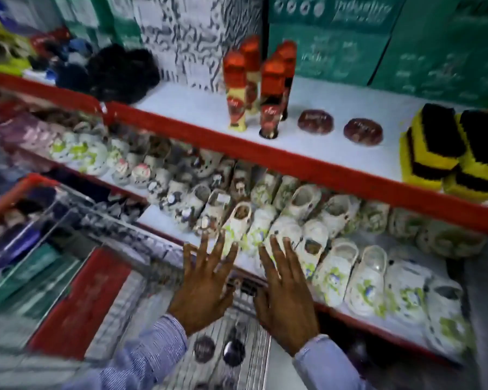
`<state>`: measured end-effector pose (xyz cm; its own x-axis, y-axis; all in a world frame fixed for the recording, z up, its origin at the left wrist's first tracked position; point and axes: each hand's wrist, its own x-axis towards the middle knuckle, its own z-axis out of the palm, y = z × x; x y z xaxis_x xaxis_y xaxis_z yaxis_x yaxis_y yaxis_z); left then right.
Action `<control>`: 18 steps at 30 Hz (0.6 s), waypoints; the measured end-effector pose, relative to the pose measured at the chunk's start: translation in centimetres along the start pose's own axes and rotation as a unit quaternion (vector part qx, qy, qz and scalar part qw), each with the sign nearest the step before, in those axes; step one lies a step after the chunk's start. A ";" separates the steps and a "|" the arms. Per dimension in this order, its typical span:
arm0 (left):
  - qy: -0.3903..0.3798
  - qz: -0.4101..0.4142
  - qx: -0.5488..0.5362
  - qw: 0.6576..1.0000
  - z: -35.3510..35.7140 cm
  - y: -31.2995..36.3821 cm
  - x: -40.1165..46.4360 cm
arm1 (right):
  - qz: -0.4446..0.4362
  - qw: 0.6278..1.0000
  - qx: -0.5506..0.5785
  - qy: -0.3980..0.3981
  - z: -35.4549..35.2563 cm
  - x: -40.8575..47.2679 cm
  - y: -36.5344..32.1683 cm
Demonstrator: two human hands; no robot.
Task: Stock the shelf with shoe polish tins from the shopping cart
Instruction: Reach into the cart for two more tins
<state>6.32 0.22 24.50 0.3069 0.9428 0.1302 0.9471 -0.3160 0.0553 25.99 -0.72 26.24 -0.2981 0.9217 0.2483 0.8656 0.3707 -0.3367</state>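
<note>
Both my hands are empty. My left hand [206, 285] and right hand [286, 296] hang palm-down above the cart [248, 342], fingers [223, 249] spread wide, holding nothing and touching nothing that I can make out.

Two tins [316, 122] already lie flat on the upper shelf [293, 161], side by side but apart, a little back from its red front edge. They sit between the bottles [268, 88] on one side and the brushes [445, 147] on the other. There is bare white shelf around them, so I judge there is room for more.

In the cart below my wrists I can see at least two more round tins: one tin [204, 349] with a dark reddish lid and, just beside it, another tin [233, 352] that looks darker. The wire floor is blurred, and my sleeves hide part of it, so I cannot tell whether others lie further down.

The lower shelf, full of small shoes [369, 280], has nothing to do with this job.

So by my reckoning the stocking is started but not finished: two up, at least two left. The next step looks to be reaching down for one of those in the cart and setting it in line with the pair above.
</note>
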 end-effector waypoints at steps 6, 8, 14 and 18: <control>-0.255 -0.101 -0.045 0.961 9.9 -2.7 -6.5 | 0.048 0.972 -0.023 -0.228 13.3 -4.6 -2.2; -0.303 -0.117 -0.046 0.945 13.4 -3.4 -7.6 | 0.071 0.953 -0.027 -0.292 18.0 -5.6 -2.3; -0.367 -0.134 -0.101 0.915 24.3 -5.2 -9.7 | 0.177 0.861 -0.028 -0.476 29.2 -6.7 -1.3; -0.419 -0.095 -0.136 0.893 29.5 -6.1 -10.4 | 0.246 0.815 -0.049 -0.522 34.0 -7.6 -1.1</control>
<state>0.10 -4.46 -6.43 0.2131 0.6947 -0.6870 0.9668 -0.0487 0.2507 13.67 -4.25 -6.16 -0.0410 0.5695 -0.8210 0.9965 -0.0371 -0.0755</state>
